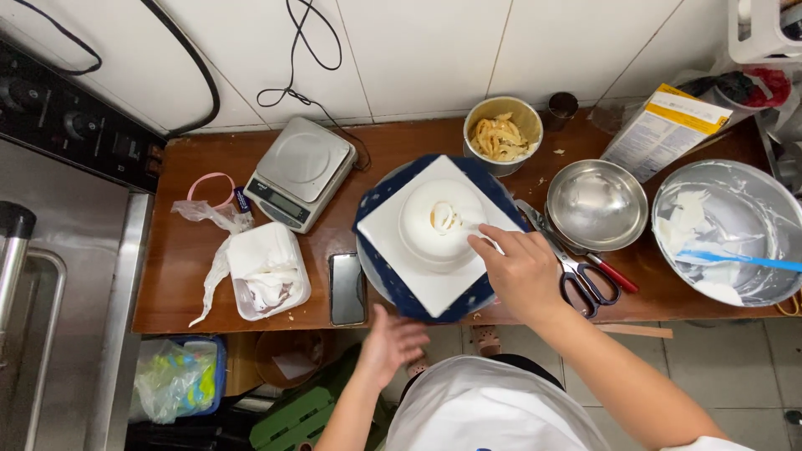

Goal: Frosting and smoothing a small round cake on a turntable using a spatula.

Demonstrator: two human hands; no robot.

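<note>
A small round cake covered in white cream sits on a white square board on a dark blue turntable at the middle of the wooden table. My right hand is closed around a spatula whose blade lies on the cake's top, where a patch of yellowish filling shows. My left hand hovers with fingers spread just below the turntable's near edge, holding nothing.
A scale, a tissue tub and a phone lie left. Right: a bowl of fruit strips, scissors, an empty steel bowl, a cream bowl with blue spatula. An oven stands far left.
</note>
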